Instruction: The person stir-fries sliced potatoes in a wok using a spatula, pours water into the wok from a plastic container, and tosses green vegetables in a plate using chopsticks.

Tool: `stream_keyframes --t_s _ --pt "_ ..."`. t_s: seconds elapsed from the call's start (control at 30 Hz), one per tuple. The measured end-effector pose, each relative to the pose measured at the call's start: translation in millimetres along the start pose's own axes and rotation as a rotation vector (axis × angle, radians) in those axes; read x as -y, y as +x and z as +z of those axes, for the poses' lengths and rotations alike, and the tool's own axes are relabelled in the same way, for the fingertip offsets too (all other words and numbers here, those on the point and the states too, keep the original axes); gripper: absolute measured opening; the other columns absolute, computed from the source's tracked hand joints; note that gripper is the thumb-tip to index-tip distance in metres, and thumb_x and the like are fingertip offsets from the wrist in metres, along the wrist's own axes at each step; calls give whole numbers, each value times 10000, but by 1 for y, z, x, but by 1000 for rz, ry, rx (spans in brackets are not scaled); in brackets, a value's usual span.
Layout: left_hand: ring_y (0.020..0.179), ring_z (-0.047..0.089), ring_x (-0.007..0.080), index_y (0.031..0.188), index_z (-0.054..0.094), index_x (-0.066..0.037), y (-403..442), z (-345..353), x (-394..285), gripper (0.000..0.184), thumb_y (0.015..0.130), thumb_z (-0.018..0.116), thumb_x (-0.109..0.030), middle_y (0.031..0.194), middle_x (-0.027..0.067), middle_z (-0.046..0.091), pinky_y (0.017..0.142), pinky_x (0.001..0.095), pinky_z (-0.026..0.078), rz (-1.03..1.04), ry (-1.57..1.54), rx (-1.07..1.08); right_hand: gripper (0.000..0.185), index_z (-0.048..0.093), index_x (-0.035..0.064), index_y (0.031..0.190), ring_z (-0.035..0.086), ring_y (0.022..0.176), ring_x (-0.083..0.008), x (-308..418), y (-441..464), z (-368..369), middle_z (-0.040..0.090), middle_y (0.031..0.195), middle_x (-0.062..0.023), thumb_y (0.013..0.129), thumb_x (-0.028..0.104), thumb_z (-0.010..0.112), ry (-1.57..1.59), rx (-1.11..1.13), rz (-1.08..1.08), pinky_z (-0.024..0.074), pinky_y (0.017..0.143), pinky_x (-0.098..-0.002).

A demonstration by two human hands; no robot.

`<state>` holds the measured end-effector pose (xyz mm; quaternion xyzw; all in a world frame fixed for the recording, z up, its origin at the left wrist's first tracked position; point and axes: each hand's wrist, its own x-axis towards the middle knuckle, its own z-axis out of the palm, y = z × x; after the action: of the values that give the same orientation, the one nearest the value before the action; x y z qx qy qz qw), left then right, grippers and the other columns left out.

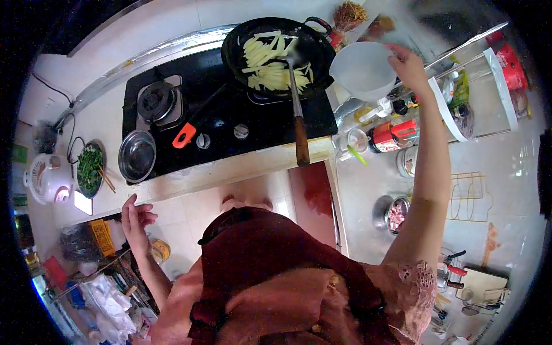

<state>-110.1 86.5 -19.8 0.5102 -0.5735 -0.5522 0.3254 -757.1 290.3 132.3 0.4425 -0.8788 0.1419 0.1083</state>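
My right hand [407, 64] grips the rim of a translucent white plastic bowl [363, 71], held just right of the wok [233, 64]. Pale strips of cut vegetable [270, 75], perhaps potato, lie in the black wok on the stove. A spatula [296, 103] with a wooden handle rests in the wok, its handle reaching over the counter's front edge; neither hand touches it. My left hand [138, 221] hangs in the air below the counter at the left, fingers apart and holding nothing.
A metal bowl [137, 155] sits at the stove's left corner, near an orange-handled utensil [184, 135]. Farther left are a plate of greens [90, 169] with chopsticks and a white appliance [49, 178]. Bottles [394, 135] and a bowl of cut meat [397, 215] stand right.
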Motion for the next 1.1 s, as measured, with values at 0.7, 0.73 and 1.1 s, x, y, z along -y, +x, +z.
stream_keyframes --t_s 0.7,0.73,1.1 --pt "626 583 100 1241 477 -51 3 -19 18 395 964 442 -330 838 54 638 572 220 437 -62 -23 -40 413 560 251 1207 619 876 -365 -7 84 28 648 945 -181 801 323 559 -209 -300 147 495 749 -454" --pt "626 583 102 1242 476 -48 3 -18 17 394 965 440 -327 838 58 638 572 223 438 -59 -16 -47 409 567 254 1201 620 885 -360 -6 85 27 649 943 -178 799 332 564 -170 -338 203 497 743 -445" --pt "631 585 110 1239 477 -46 22 17 11 388 965 444 -319 838 71 639 577 236 443 -33 -71 68 349 623 95 1147 572 881 -154 2 10 -11 629 1005 -40 826 227 591 856 -282 387 476 722 -315"
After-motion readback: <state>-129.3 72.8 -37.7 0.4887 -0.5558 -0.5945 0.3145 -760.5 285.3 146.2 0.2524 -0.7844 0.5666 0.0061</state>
